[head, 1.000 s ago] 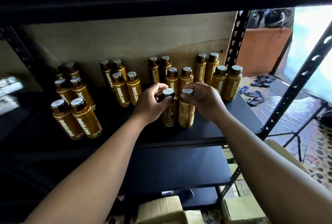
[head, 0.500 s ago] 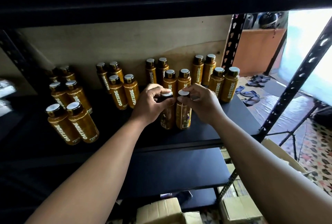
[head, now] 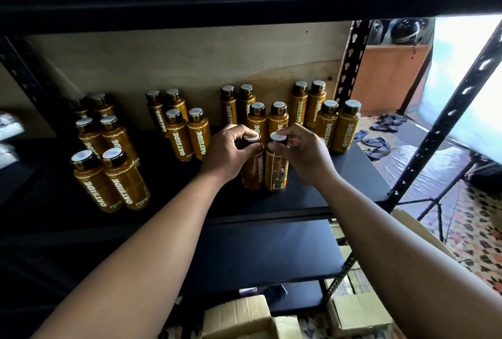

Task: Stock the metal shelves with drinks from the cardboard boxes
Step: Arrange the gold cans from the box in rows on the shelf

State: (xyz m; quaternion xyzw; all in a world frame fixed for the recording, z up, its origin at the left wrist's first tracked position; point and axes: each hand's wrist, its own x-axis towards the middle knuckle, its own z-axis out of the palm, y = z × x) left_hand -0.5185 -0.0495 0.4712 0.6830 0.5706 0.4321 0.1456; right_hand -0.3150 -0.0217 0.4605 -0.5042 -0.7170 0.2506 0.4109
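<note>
Two amber drink bottles stand side by side on the black metal shelf (head: 339,189). My left hand (head: 228,152) grips the cap and neck of the left bottle (head: 252,173). My right hand (head: 304,152) pinches the cap of the right bottle (head: 276,173). Both bottles stand upright and touch each other, just in front of a pair of the same bottles (head: 267,118). Several more bottles stand in paired rows across the shelf, from the far left (head: 111,178) to the right end (head: 338,125).
A perforated black upright (head: 440,126) frames the shelf's right front corner. A lower shelf board (head: 258,254) sits beneath. Cardboard boxes (head: 358,306) stand on the floor below, one (head: 239,317) near the bottom centre. Sandals (head: 375,145) lie on the floor to the right.
The two bottles and both hands have slid slightly back towards the pair behind them. My grips on the caps have stayed the same.
</note>
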